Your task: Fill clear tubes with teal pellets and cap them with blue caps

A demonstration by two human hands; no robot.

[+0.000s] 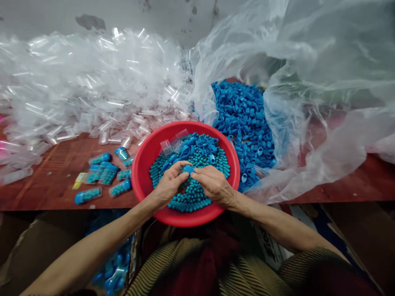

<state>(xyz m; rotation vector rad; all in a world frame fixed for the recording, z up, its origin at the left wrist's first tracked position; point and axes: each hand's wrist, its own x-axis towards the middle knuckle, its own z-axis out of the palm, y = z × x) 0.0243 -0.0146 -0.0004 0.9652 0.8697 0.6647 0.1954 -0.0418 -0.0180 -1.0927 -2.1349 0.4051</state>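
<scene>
My left hand (171, 181) and my right hand (214, 184) meet over a red basin (142, 174). Between their fingertips is a small blue plastic cap (189, 169), pinched from both sides. Whether a clear tube is joined to it is hidden by my fingers. Round teal beads (193, 201) fill the basin beneath my hands. On top of the beads lie loose blue caps (202, 144) and a few clear tubes (166, 147), toward the basin's far side.
A large heap of clear tubes (101, 90) covers the table's left and back. Blue caps (240, 111) spill from a plastic bag (286, 127) at the right. Bead-filled capped tubes (108, 174) lie left of the basin. More blue-capped tubes (115, 271) sit below the table edge.
</scene>
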